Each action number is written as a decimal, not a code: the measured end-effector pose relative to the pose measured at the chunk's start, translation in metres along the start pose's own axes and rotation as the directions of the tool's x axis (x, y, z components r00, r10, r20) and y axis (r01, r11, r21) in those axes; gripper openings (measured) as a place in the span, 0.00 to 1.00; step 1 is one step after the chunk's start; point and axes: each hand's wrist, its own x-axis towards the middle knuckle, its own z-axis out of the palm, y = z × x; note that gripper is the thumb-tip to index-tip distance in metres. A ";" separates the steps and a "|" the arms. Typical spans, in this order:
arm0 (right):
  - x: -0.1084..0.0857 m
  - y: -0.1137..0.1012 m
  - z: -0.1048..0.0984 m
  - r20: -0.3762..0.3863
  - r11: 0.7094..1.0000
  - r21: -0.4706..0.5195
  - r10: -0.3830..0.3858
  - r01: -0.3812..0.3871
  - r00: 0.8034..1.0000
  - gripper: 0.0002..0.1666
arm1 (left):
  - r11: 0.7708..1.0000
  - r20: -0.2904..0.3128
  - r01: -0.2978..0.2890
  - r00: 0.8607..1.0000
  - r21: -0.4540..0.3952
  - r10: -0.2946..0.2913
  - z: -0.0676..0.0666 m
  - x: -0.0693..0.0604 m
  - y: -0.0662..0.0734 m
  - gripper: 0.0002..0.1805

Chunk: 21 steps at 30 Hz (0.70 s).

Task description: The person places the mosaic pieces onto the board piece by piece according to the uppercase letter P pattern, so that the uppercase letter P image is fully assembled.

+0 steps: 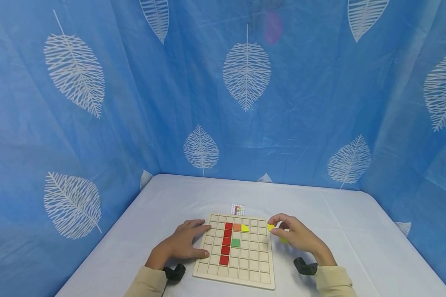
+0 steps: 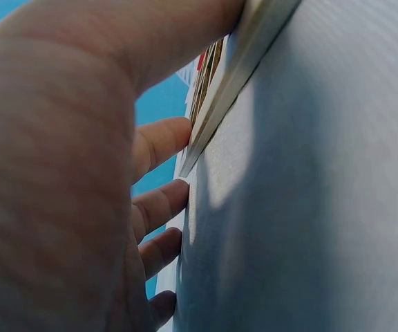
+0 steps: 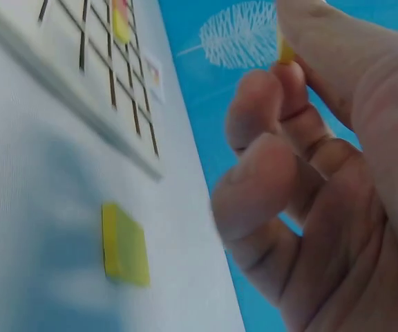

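Observation:
A wooden grid board (image 1: pixel 243 263) lies on the white table. My left hand (image 1: pixel 183 241) rests at its left edge, fingers spread and thumb on the rim. Just off the board's right side, my right hand (image 1: pixel 297 236) pinches a small yellow tile (image 1: pixel 270 227) between thumb and fingertips. On the table beneath that hand lies another yellow tile (image 3: pixel 126 245). A column of several red tiles (image 1: pixel 226 241) sits in the grid. Beside its top are an orange tile (image 1: pixel 237 227) and a yellow tile with a rounded corner (image 1: pixel 245 228); lower is a green tile (image 1: pixel 235 243).
A small printed pattern card (image 1: pixel 238 209) lies behind the board's far edge. Blue curtains (image 1: pixel 301 103) with white leaf prints surround the table (image 1: pixel 316 206). Each wrist carries a black device (image 1: pixel 305 266).

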 end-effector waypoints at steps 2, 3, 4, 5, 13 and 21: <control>0.003 -0.003 0.003 -0.038 1.000 0.004 -0.028 0.029 0.999 0.17 | 1.000 0.003 0.001 1.000 -0.001 -0.001 0.000 0.000 0.000 0.49; 0.005 -0.004 0.005 -0.052 0.999 0.007 -0.044 0.044 0.998 0.16 | 1.000 0.003 0.002 1.000 -0.002 -0.002 0.000 0.000 0.001 0.49; 0.007 -0.005 0.007 -0.069 0.998 0.005 -0.056 0.056 0.996 0.16 | 1.000 0.005 0.004 1.000 -0.002 -0.004 0.000 0.000 0.001 0.49; 0.009 -0.007 0.009 -0.087 0.998 0.005 -0.064 0.065 0.994 0.15 | 1.000 0.007 0.006 1.000 -0.001 -0.006 0.000 0.000 0.001 0.49; 0.021 -0.015 0.029 -0.199 0.999 0.025 -0.020 0.026 0.980 0.14 | 1.000 0.003 0.010 1.000 0.007 -0.010 0.000 -0.001 0.003 0.49; 0.028 -0.020 0.046 -0.222 0.999 0.031 -0.004 0.011 0.975 0.14 | 1.000 -0.003 -0.001 1.000 0.017 0.001 -0.001 -0.001 0.003 0.49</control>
